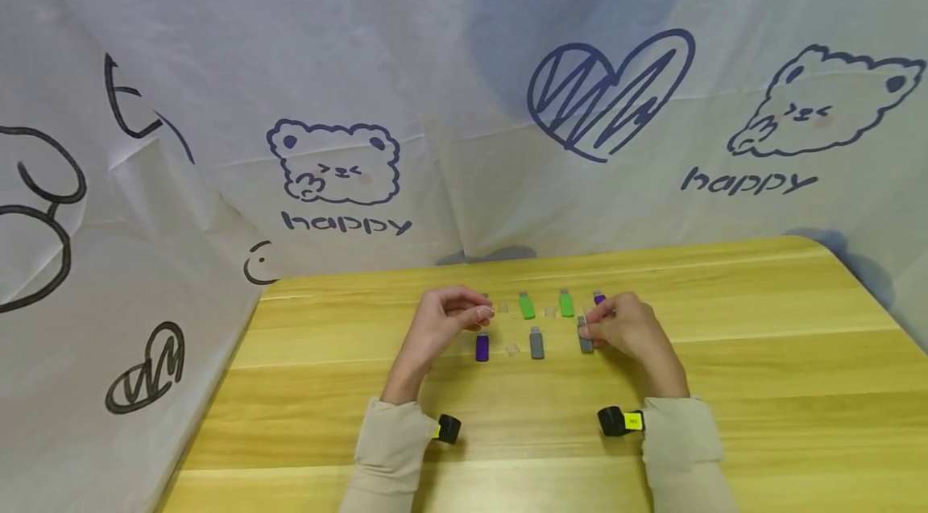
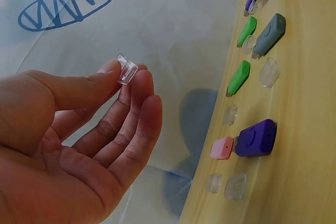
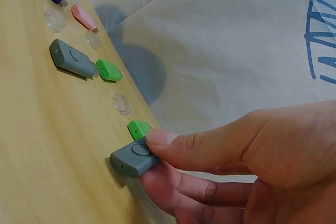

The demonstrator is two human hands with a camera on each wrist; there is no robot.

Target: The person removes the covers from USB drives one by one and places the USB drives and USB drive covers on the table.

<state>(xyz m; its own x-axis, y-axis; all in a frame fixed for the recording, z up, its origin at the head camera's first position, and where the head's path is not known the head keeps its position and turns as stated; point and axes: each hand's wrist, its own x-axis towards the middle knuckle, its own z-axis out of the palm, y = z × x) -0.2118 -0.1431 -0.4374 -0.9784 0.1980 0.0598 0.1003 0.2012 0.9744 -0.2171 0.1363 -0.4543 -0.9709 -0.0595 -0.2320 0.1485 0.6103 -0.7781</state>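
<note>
Between thumb and fingertips, my left hand (image 1: 448, 321) pinches a small clear plastic cap (image 2: 126, 70) above the table's far part. My right hand (image 1: 629, 328) holds a grey USB flash drive (image 3: 131, 158) between thumb and fingers; its metal plug shows bare in the left wrist view. A second grey flash drive (image 1: 536, 344) lies between the hands, with a purple one (image 1: 482, 348) to its left. Behind them are two green flash drives (image 1: 527, 306). A pink one (image 2: 222, 148) lies near the left hand, and another purple one (image 1: 598, 298) is partly hidden behind the right hand.
Several loose clear caps (image 1: 512, 349) lie among the drives on the yellow wood-grain table (image 1: 304, 384). A white cloth (image 1: 449, 78) with blue drawings hangs behind the table's far edge and at its left side.
</note>
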